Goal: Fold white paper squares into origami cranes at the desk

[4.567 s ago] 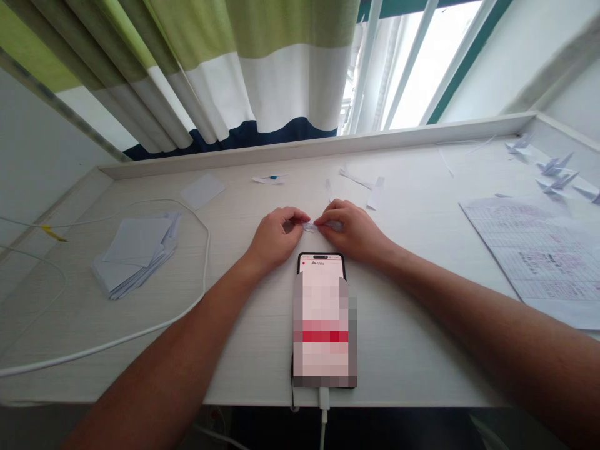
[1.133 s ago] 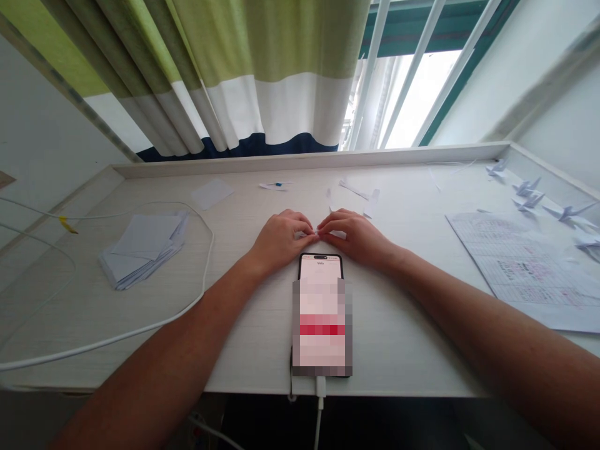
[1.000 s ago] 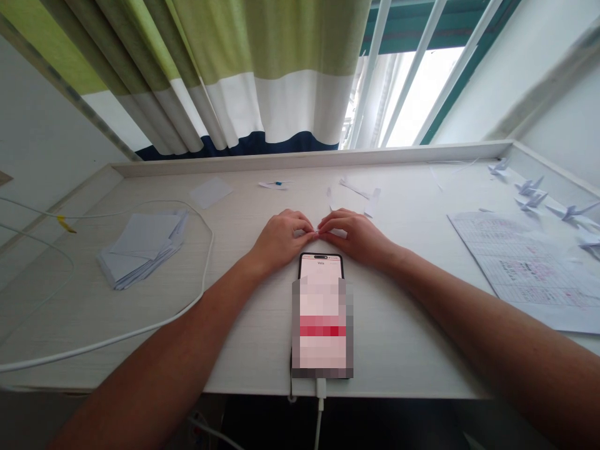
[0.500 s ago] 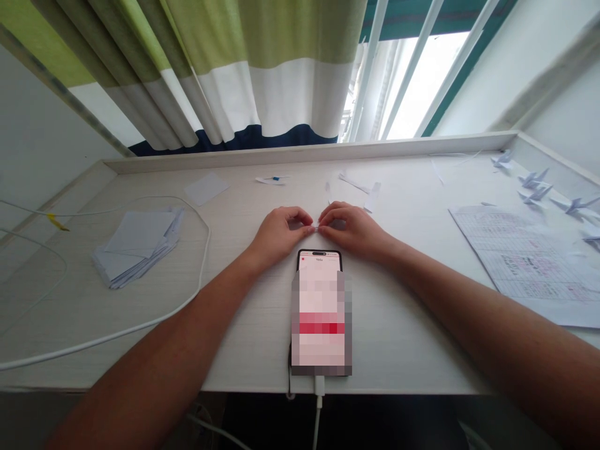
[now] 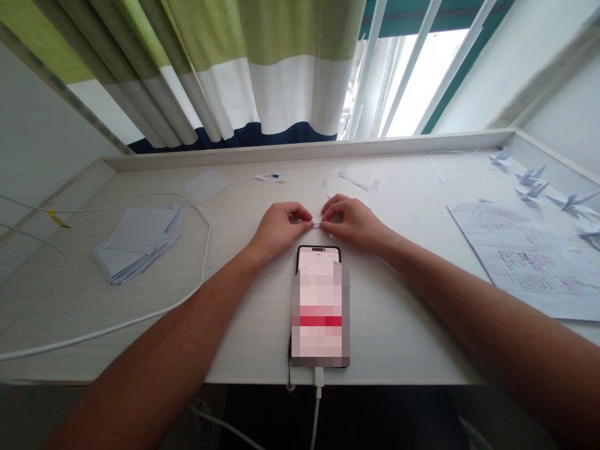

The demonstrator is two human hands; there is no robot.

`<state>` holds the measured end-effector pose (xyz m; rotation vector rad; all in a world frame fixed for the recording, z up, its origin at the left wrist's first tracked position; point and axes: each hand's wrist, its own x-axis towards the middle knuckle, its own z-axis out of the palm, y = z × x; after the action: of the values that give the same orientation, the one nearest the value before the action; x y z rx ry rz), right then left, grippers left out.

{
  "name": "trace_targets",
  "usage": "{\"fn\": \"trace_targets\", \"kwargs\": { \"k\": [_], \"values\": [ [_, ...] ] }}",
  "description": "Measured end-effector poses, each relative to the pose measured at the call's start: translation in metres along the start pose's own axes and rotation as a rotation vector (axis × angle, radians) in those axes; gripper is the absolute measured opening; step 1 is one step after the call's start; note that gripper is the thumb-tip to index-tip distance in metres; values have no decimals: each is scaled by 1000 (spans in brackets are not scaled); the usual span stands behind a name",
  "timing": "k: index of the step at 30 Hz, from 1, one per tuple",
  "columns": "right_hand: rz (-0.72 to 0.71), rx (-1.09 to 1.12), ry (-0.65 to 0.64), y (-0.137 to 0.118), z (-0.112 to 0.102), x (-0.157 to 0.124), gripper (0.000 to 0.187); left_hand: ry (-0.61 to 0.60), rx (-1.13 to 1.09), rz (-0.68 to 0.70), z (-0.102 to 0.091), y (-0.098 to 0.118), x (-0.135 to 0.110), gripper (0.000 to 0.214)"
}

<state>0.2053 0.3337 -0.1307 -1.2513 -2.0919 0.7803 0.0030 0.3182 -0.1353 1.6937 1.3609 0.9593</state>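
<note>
in the head view, the left hand and right hand pinched a small piece of paper between them, just beyond the phone. it looked only part-folded; paper birds sat seemingly finished at right, while stacked sheets lay flat at left.
</note>
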Motion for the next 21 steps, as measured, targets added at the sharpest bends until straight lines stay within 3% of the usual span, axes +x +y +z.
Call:
{"fn": "trace_targets", "kwargs": {
  "k": [8, 21],
  "values": [
    [141, 212, 63, 4, -5, 0, 6, 10, 21, -7, 0, 2, -1, 9],
    [-13, 38, 16, 4, -1, -1, 10, -13, 31, 5, -3, 1, -3, 12]
  ]
}}
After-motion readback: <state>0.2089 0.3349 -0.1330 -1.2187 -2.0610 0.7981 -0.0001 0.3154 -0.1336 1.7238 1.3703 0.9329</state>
